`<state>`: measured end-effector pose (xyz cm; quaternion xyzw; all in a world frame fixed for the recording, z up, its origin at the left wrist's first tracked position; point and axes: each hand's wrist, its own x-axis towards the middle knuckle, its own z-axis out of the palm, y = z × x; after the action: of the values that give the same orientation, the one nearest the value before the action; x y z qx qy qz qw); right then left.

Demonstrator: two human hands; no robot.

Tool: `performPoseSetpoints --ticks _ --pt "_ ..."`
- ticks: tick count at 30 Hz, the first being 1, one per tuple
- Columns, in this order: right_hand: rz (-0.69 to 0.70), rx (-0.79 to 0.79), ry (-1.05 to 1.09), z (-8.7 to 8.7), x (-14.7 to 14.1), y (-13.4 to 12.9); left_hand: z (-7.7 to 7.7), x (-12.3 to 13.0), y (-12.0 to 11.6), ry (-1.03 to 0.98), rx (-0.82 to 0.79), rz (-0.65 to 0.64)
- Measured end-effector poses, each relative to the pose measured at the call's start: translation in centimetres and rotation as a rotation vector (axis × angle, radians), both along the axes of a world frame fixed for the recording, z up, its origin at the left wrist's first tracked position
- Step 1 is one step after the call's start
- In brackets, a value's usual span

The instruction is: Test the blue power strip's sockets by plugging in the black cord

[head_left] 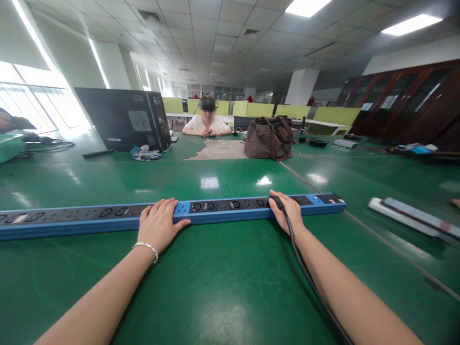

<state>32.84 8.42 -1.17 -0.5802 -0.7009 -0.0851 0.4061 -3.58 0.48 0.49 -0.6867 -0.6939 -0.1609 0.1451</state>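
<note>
A long blue power strip (215, 218) with black socket panels lies across the green table in front of me. My left hand (160, 221) grips it near the middle, fingers laid over the top and thumb along the near side. Farther right, my right hand (289, 211) is closed around the black plug (276, 200) of a power cord, right at the strip's sockets. Whether the plug is seated in a socket is hidden by the fingers. From it the thick black cord (305, 273) runs toward me, beside my right forearm.
A white power strip (406, 218) lies at the right. Farther back stand a black computer case (122, 120) and a brown bag (268, 139), with gloves (145, 153) near the case. Across the table (215, 297) sits a person (207, 122) wearing a headset.
</note>
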Motion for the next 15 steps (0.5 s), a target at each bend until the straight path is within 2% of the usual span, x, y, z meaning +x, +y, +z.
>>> performPoseSetpoints --ticks 15 --pt "-0.078 -0.093 -0.066 1.1 -0.4 -0.9 0.0 -0.3 0.1 0.033 0.002 -0.007"
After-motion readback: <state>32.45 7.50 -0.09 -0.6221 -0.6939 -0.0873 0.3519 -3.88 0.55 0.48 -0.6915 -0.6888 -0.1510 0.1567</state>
